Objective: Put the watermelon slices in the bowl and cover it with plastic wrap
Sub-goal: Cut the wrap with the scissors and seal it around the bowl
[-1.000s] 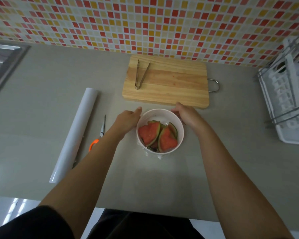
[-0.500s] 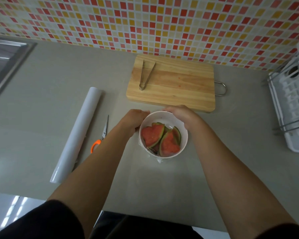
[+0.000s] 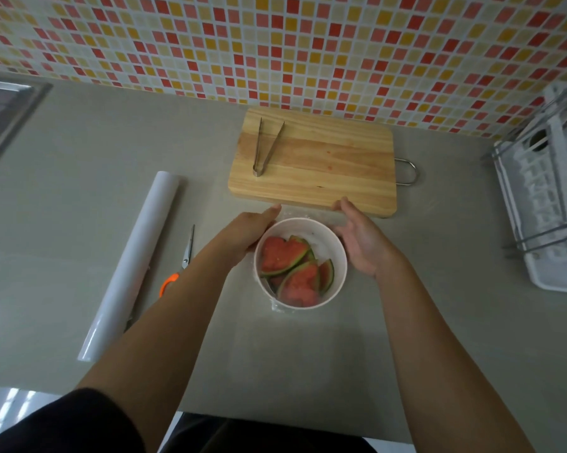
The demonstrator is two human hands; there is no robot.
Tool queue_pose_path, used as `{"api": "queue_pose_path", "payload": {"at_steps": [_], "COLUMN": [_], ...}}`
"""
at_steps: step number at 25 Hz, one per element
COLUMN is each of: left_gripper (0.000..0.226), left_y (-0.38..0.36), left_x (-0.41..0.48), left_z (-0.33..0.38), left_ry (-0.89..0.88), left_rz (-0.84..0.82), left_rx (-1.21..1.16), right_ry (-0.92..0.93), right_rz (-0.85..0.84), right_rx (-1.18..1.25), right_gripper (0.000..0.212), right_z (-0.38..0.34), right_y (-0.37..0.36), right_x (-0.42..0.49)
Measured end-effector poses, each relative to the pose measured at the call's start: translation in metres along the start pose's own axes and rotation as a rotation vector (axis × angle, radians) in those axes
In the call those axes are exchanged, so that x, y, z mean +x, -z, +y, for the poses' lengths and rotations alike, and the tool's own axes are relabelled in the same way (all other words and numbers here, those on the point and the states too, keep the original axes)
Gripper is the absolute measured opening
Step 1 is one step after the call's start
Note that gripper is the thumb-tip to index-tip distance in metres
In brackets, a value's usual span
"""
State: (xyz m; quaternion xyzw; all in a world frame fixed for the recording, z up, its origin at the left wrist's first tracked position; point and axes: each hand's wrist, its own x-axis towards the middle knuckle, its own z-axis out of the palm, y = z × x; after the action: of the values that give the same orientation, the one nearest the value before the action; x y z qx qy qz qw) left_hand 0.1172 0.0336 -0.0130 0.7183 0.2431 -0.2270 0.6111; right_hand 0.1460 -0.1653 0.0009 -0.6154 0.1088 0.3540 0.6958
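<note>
The white bowl point(image 3: 329, 238) stands on the worktop point(image 3: 79, 165) directly between our two grips. The left grip point(image 3: 252, 232) lies against the bowl's left wall, fingers straight and together, pointing away from us. The right grip point(image 3: 362, 246) stands just beside the bowl's right wall, palm turned toward it and fingers straight. We cannot tell whether it touches the wall.

The watermelon slices point(image 3: 283, 256) lie overlapping inside the bowl, red flesh up. Clear plastic wrap point(image 3: 308, 213) shows as a faint sheet just beyond the bowl, between the fingertips of both grips, and as a crumpled edge at the near rim.

Beyond the grips lies the wooden cutting board point(image 3: 324, 168) with metal tongs point(image 3: 265, 148) on it. Left of the left grip lie the scissors point(image 3: 185, 256) and, farther left, the wrap roll point(image 3: 130, 263). A dish rack point(image 3: 543, 207) stands well right of the right grip.
</note>
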Motion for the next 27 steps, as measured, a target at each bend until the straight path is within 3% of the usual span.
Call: {"api": "queue_pose_path", "payload": {"at_steps": [2, 5, 9, 14, 18, 20, 23, 25, 27], "left_gripper": [0.033, 0.029, 0.029, 0.034, 0.03, 0.029, 0.011, 0.023, 0.028], "left_y": [-0.002, -0.007, -0.018, -0.009, -0.017, -0.019, -0.018, -0.018, -0.018], "left_x": [0.0, 0.002, 0.0, 0.001, 0.0, 0.003, 0.008, 0.01, 0.011], "left_z": [0.001, 0.001, -0.002, 0.002, 0.002, 0.001, 0.001, 0.002, 0.003], "left_ry": [0.019, -0.03, -0.078, -0.003, -0.02, 0.003, 0.018, 0.06, 0.061], "left_rz": [-0.026, 0.043, 0.223, 0.079, 0.149, 0.211, 0.268, 0.279, 0.268], "left_rx": [-0.207, -0.233, -0.262, -0.33, -0.392, -0.362, -0.292, -0.258, -0.289], "right_ry": [0.001, 0.027, 0.124, 0.165, 0.142, 0.099, 0.061, 0.055, 0.094], "right_rz": [-0.049, -0.044, 0.051, 0.087, 0.139, 0.182, 0.268, 0.364, 0.452], "right_rx": [-0.074, -0.085, -0.089, -0.066, -0.047, -0.124, -0.301, -0.442, -0.575], "right_gripper": [0.044, 0.06, 0.065, 0.075, 0.078, 0.088, 0.109, 0.123, 0.12], "right_z": [-0.002, 0.001, 0.014, 0.016, 0.02, 0.017, 0.018, 0.018, 0.017], "right_y": [0.002, -0.005, -0.013, -0.018, -0.024, -0.026, -0.027, -0.03, -0.033], "right_x": [-0.003, 0.001, 0.004, 0.003, 0.005, 0.006, 0.007, 0.007, 0.006]}}
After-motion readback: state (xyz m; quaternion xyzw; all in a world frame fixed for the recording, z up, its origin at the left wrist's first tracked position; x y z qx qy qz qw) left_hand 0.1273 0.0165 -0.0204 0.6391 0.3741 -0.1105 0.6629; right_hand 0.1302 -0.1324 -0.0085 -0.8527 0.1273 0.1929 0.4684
